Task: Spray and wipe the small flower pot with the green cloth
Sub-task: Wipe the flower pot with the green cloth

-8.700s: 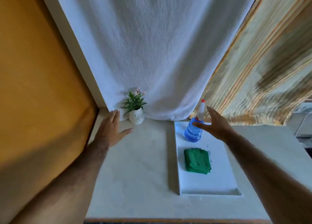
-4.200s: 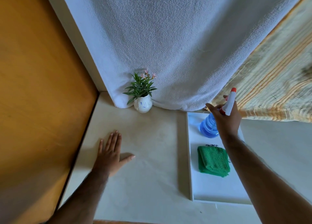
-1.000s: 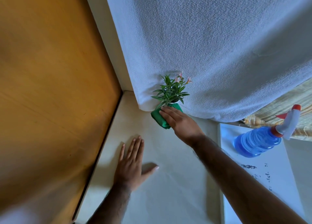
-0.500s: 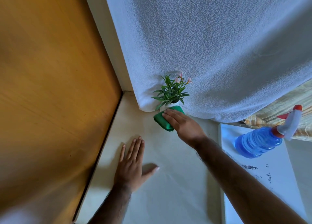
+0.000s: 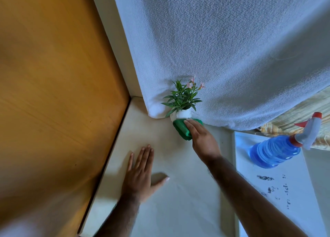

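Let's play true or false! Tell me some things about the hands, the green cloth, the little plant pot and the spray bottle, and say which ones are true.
1. The right hand presses the green cloth against the small flower pot. True.
2. The left hand holds the spray bottle. False: it lies flat on the counter, holding nothing.
3. The spray bottle stands on the white tray. True.
4. The liquid in the bottle is yellow. False: it is blue.
5. The plant has pink flowers. True.
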Motion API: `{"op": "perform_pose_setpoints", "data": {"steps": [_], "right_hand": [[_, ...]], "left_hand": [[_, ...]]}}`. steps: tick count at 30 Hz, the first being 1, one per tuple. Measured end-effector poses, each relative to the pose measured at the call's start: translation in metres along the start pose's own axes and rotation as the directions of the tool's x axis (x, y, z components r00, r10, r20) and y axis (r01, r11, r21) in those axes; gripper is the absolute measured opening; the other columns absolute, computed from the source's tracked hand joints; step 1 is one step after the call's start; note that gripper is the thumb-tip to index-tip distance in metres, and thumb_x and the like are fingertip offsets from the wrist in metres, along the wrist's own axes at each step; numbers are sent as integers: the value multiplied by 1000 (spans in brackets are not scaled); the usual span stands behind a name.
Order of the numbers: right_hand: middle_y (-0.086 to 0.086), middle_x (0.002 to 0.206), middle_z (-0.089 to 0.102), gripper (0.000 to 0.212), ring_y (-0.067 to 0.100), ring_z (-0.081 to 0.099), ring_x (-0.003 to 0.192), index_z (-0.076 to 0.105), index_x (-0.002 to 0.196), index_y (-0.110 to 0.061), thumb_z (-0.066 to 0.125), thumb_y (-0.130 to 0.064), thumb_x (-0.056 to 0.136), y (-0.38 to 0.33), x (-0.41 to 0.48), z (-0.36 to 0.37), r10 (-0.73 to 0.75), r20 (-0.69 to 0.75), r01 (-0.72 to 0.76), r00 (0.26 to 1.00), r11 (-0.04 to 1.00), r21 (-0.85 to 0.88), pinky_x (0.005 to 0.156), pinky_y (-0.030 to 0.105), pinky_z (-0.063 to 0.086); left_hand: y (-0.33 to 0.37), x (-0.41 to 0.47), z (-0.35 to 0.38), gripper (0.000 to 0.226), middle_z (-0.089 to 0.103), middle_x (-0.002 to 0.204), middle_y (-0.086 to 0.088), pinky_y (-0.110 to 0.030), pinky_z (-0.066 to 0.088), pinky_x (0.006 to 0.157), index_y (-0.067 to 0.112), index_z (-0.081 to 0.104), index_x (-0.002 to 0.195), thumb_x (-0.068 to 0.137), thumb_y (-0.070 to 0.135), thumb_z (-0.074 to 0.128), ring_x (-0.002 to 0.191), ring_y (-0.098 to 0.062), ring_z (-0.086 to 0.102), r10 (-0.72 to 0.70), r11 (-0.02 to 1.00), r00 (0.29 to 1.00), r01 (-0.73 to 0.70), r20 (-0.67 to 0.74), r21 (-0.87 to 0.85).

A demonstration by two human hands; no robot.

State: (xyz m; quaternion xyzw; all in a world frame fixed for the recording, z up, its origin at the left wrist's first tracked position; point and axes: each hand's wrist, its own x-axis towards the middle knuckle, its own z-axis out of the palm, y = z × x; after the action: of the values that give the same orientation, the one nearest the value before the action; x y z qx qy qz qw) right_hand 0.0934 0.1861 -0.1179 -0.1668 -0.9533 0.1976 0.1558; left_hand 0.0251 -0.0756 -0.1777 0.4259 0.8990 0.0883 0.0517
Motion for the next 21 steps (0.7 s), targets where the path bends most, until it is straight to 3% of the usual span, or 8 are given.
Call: {"op": "perform_pose_setpoints", "data": {"steps": [6, 13, 18, 21], "right_hand": [[15, 140, 61, 71, 32, 60, 123, 60, 138, -3, 62, 22, 71, 0, 5, -5, 85, -161, -74, 983, 995, 73, 94, 37, 52], [9, 145, 58, 69, 32, 61, 122, 58, 142, -11, 61, 16, 78, 2, -4, 2, 176, -21, -175, 984, 982, 66, 93, 38, 51], [10, 142, 61, 71, 29, 61, 123, 56, 142, -11, 59, 18, 77, 2, 0, -1, 255, -199, -215, 946, 956, 202, 98, 31, 47], [9, 145, 58, 74, 26, 58, 127, 55, 143, -11, 58, 20, 76, -1, 4, 3, 269, -174, -230, 947, 949, 215, 103, 27, 41]], "left_hand": [[1, 0, -2, 113, 16, 171, -6, -59, 25, 122, 10, 17, 161, 83, 90, 35, 157, -20, 16, -4, 1000, 1000, 4, 22, 20], [1, 0, -2, 111, 18, 170, -7, -60, 27, 121, 9, 21, 160, 84, 88, 34, 156, -20, 18, -10, 1000, 1000, 10, 24, 18], [1, 1, -3, 112, 12, 171, -5, -59, 24, 123, 11, 14, 161, 84, 89, 31, 157, -20, 12, -11, 1000, 999, 10, 42, 25], [1, 0, -3, 112, 12, 171, -5, -59, 23, 123, 11, 14, 161, 83, 90, 30, 157, -20, 12, -13, 999, 999, 12, 39, 32]]}}
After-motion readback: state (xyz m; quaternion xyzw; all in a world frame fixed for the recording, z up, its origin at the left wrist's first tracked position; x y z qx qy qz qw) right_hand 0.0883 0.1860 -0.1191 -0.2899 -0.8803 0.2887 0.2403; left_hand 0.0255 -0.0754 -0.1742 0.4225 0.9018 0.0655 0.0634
